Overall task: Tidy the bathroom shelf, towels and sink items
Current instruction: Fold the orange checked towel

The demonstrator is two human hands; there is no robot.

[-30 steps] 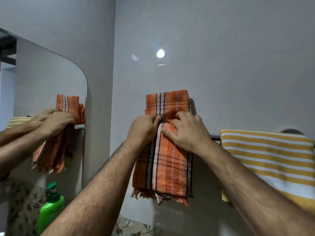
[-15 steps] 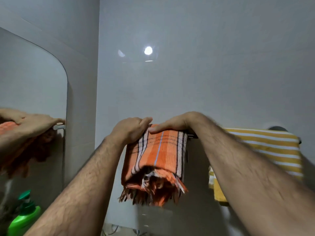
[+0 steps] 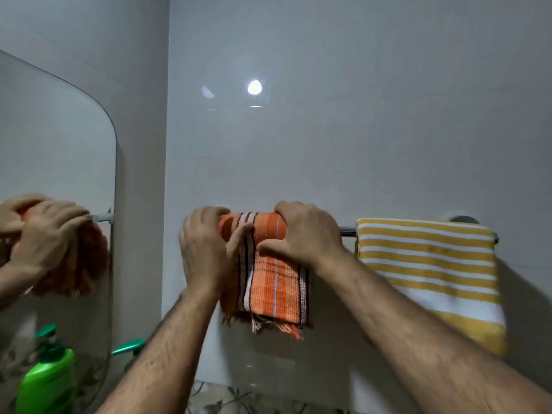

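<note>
An orange plaid towel (image 3: 273, 286) with fringed ends hangs folded over the chrome towel rail (image 3: 348, 231) on the wall ahead. My left hand (image 3: 206, 249) grips its left edge at rail height, thumb pressed on the front fold. My right hand (image 3: 301, 231) clutches the top of the towel over the rail. A yellow and white striped towel (image 3: 430, 273) hangs on the same rail to the right, apart from the orange one.
A mirror (image 3: 56, 174) on the left wall reflects my hands and the orange towel. A green pump bottle (image 3: 128, 348) stands by the mirror's lower edge, with its reflection beside it. Patterned tiles show at the bottom.
The orange towel went from held up against the wall to draped over the rail. Both hands dropped to rail height and now pinch and straighten its top fold.
</note>
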